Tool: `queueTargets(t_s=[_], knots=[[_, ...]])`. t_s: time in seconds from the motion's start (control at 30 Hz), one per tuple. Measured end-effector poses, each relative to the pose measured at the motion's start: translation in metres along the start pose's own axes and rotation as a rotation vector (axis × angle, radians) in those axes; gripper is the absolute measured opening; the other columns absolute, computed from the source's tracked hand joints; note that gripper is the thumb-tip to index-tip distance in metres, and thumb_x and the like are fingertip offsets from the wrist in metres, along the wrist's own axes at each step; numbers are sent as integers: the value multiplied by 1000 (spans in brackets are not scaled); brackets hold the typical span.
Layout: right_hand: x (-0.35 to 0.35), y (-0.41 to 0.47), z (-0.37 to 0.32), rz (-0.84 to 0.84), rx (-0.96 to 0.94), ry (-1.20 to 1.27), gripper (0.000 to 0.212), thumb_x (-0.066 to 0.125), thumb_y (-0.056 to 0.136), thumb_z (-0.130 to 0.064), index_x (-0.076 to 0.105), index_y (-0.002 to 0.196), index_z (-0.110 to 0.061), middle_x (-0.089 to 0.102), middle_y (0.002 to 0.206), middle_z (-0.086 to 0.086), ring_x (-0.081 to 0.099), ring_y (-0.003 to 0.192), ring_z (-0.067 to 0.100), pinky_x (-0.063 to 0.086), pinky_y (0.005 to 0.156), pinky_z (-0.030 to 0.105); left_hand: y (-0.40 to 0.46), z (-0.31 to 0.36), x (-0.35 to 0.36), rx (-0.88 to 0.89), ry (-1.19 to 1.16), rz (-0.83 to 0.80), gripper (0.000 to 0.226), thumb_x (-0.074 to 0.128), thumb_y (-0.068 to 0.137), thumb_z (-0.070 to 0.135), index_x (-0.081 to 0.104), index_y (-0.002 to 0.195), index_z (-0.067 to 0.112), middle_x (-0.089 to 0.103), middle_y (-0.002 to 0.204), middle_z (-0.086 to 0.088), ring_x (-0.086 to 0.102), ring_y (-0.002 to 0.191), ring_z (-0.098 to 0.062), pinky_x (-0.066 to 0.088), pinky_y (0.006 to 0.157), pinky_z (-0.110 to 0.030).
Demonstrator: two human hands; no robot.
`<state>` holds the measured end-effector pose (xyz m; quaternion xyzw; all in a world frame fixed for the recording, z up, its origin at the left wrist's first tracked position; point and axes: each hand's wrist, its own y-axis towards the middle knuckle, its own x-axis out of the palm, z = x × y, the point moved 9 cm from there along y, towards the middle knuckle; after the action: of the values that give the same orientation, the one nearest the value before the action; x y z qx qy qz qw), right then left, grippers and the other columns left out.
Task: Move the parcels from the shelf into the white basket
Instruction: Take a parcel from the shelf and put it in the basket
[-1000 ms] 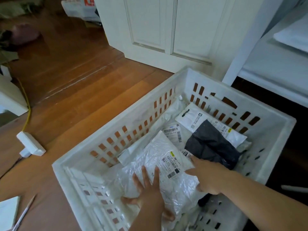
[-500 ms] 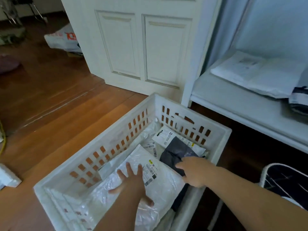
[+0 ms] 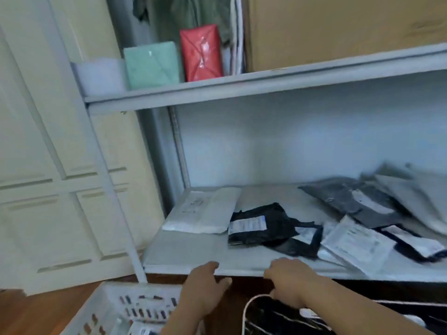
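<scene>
Several parcels lie on the grey lower shelf [image 3: 183, 250]: a white padded mailer [image 3: 203, 212] at the left, a black bag with a white label [image 3: 256, 223] beside it, a white labelled parcel [image 3: 358, 243] and grey bags [image 3: 350, 199] further right. The white basket [image 3: 121, 308] stands on the floor at the bottom left, only its far end showing. My left hand [image 3: 205, 286] and my right hand [image 3: 290, 281] hover empty at the shelf's front edge, fingers loosely bent, short of the parcels.
An upper shelf [image 3: 242, 85] carries a green packet [image 3: 152, 66], a red packet [image 3: 202, 54] and a big cardboard box [image 3: 338, 27]. White cupboard doors [image 3: 48, 165] stand at the left. A dark wire-rimmed basket [image 3: 278, 317] sits under the shelf by my right hand.
Both hands have left the parcels in the white basket and risen to the shelf's front edge. The view has swung up from the basket to the shelves.
</scene>
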<state>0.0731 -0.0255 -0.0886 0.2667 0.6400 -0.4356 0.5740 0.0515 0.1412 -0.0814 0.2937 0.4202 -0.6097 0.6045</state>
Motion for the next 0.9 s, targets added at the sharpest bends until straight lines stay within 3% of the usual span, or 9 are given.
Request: queueTargets(t_s=[0.1, 0.2, 0.37, 0.47, 0.53, 0.6, 0.7, 0.8, 0.9], knots=[[-2, -31, 76, 75, 118, 23, 33, 46, 94, -27, 55, 125, -16, 49, 128, 11, 45, 118, 29, 39, 95, 36, 7, 64, 22, 38, -157, -58, 60, 59, 90, 43, 42, 141, 18, 51, 139, -2, 50, 125, -13, 34, 103, -20], [7, -50, 131, 121, 217, -16, 36, 44, 94, -23, 52, 129, -20, 47, 131, 7, 42, 122, 26, 37, 96, 34, 20, 94, 52, -12, -295, -127, 61, 62, 89, 40, 42, 142, 17, 49, 139, -8, 52, 124, -20, 41, 106, -33], [17, -51, 177, 242, 339, 15, 42, 49, 94, -28, 45, 136, -21, 37, 143, 3, 31, 134, 22, 33, 102, 33, 54, 119, 91, 80, 19, -13, 49, 50, 96, 38, 42, 142, 23, 27, 154, -3, 30, 140, -16, 26, 112, -26], [37, -48, 209, 280, 499, 143, 59, 59, 88, -43, 35, 136, -18, 34, 140, 1, 32, 131, 22, 39, 98, 33, 67, 143, 118, 173, 19, 2, 44, 49, 96, 38, 48, 138, 24, 27, 154, 1, 30, 139, -12, 26, 111, -24], [58, -46, 226, 260, 564, 210, 65, 66, 83, -40, 33, 134, -16, 33, 137, 2, 32, 130, 23, 44, 95, 33, 74, 158, 130, 240, 23, 46, 43, 49, 96, 38, 49, 137, 25, 30, 152, 3, 31, 138, -10, 25, 111, -22], [69, -43, 234, 333, 548, 188, 47, 70, 78, -16, 46, 119, -12, 45, 122, 4, 44, 119, 24, 48, 83, 29, 81, 168, 139, 269, 20, 91, 42, 49, 96, 37, 49, 137, 25, 31, 151, 5, 29, 138, -9, 24, 111, -21], [64, -48, 237, 528, 460, 140, 48, 86, 30, 0, 62, 70, -10, 60, 73, 5, 65, 67, 23, 45, 42, 24, 86, 172, 146, 246, -25, 118, 40, 51, 96, 33, 53, 134, 24, 37, 148, 5, 33, 136, -8, 24, 110, -20], [43, -65, 242, 696, 482, 129, 48, 87, 21, 3, 58, 57, -9, 58, 56, 5, 55, 42, 20, 27, 31, 19, 79, 177, 144, 180, -206, 145, 34, 54, 94, 29, 60, 126, 20, 54, 133, 3, 48, 122, -10, 32, 104, -22], [12, -90, 230, 900, 438, 100, 21, 78, 56, 3, 68, 74, 0, 71, 77, 15, 70, 64, 28, 43, 37, 21, 65, 179, 145, -53, -783, 12, 34, 53, 95, 38, 64, 114, 13, 68, 106, -3, 64, 97, -17, 50, 93, -33]])
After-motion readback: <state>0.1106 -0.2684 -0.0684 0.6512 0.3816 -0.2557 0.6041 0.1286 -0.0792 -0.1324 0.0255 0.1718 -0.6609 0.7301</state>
